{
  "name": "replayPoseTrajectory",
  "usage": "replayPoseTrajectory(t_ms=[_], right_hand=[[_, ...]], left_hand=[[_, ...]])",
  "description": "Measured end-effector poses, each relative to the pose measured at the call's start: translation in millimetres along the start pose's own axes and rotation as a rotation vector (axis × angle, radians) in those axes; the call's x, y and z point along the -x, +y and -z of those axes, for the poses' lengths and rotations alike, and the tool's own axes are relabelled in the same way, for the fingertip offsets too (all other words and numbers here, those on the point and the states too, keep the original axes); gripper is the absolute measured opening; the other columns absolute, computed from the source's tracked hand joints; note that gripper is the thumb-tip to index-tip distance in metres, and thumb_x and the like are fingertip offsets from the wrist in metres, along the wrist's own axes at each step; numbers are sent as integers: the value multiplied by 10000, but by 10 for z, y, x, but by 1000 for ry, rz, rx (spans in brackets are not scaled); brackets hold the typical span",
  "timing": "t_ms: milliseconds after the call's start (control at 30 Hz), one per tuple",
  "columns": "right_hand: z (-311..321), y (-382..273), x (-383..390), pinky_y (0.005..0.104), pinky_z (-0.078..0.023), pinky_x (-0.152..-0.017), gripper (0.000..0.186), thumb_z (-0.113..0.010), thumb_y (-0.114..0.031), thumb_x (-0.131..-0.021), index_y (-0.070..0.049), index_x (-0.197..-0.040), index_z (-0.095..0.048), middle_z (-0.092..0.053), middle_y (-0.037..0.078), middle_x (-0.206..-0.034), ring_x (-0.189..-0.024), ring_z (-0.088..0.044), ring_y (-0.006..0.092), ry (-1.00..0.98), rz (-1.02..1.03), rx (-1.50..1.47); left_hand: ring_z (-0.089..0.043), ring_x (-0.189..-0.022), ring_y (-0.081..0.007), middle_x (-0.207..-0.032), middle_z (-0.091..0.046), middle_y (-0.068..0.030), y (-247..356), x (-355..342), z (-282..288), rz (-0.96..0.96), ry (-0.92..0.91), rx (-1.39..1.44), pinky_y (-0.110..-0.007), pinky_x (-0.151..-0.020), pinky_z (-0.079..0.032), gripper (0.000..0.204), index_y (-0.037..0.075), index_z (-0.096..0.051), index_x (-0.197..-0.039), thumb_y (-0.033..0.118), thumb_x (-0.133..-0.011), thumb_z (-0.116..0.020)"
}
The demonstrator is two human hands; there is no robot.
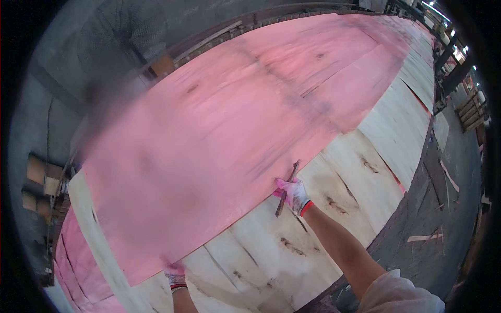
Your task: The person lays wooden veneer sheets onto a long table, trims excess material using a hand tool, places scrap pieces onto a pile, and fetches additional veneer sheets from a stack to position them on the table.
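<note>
A large pink sheet (224, 125) lies over pale, streaked wood veneer sheets (365, 193) on a long stack. My right hand (293, 194), in a white glove with pink fingers and a red cuff, is closed on a thin dark stick (279, 208) at the pink sheet's edge. Lower left, my left hand (175, 274), similarly gloved, touches that same edge; its fingers are too indistinct to tell whether they grip it. A deeper pink layer (78, 261) shows at the far left. A blurred smudge veils the middle-left of the view.
Beyond the stack's left side are stacked tan boards (39, 169) and a grey wall (83, 57). On the right, the grey floor (433, 208) holds loose pale strips (422, 238). Dark posts (451, 68) and a wooden rack (469, 109) stand farther back at the right.
</note>
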State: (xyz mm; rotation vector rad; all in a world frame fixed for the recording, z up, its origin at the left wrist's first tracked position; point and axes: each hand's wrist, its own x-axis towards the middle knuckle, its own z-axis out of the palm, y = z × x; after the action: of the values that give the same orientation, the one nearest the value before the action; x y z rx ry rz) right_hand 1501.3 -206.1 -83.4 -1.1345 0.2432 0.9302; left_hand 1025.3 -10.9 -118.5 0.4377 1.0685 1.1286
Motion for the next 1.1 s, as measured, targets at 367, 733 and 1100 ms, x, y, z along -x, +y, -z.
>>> replayPoseTrajectory(t_ms=[367,733,1100], right_hand=[[-143,342,-142,342,-540,-642,172,-597,-129,-863,-60,-1014,-552,-591,27,-816,-665,-582,173,-49,43,-23],[-137,304,-275,304,-476,-632,151,-668,-303,-844,-174,-817,-594,-547,-51,-715,-643,-527,114,14,-47,114],[-297,609,861,246,-378,-466,468,-484,-516,-900,-98,-1109,-505,-590,19,-837,-569,-489,101,-280,-141,626]], left_hand=[[-529,-1122,-224,-1240,-540,-82,152,226,-63,-87,4,-129,-370,-940,-472,482,48,-482,-1250,394,-918,-528],[-413,-1233,-182,-1380,-394,-29,-101,-108,489,-63,53,-280,-359,-1001,-388,692,135,-232,-1442,568,-921,-370],[-555,-705,-103,-803,-592,1,482,1886,1255,-199,-518,-576,-265,-633,-477,246,108,-606,-936,345,-919,-541]])
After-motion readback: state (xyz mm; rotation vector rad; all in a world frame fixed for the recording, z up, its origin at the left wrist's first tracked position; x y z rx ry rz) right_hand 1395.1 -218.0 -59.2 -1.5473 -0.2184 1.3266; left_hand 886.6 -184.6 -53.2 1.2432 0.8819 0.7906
